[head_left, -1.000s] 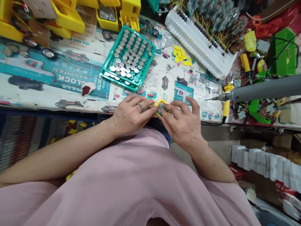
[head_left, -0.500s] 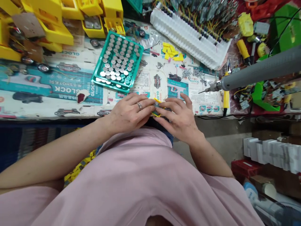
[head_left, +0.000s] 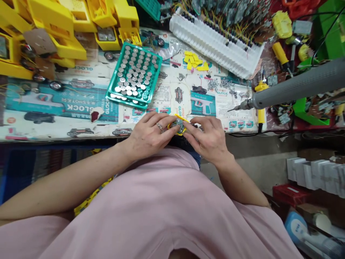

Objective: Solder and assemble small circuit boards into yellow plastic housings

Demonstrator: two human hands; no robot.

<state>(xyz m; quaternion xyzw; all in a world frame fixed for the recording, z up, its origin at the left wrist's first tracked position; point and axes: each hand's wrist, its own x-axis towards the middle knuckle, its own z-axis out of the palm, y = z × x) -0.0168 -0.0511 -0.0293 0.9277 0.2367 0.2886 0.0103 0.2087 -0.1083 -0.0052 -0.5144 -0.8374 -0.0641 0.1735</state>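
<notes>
Between my hands, at the near edge of the bench, is a small yellow plastic housing [head_left: 184,118] with a grey-green circuit board [head_left: 176,124] inside it. My left hand [head_left: 153,132], with a ring on one finger, grips the housing from the left, its fingertips over the board. From the right, my right hand [head_left: 206,136] pinches the housing's other side with thumb and fingers. Some dark bits show by the right fingers, too small to name. A green tray [head_left: 149,94] of round silver button cells lies beyond my left hand.
An electric screwdriver [head_left: 285,90] hangs in from the right, bit pointing left. Small yellow pieces [head_left: 192,59] and screws [head_left: 212,85] lie behind my hands. A white foam rack [head_left: 207,43] holds wired parts. Yellow casings [head_left: 51,21] are piled at the back left.
The yellow housing has turned and tilted a little, so more of its board shows. My left thumb now lies across it, and the right fingers have drawn in. The view has shifted slightly.
</notes>
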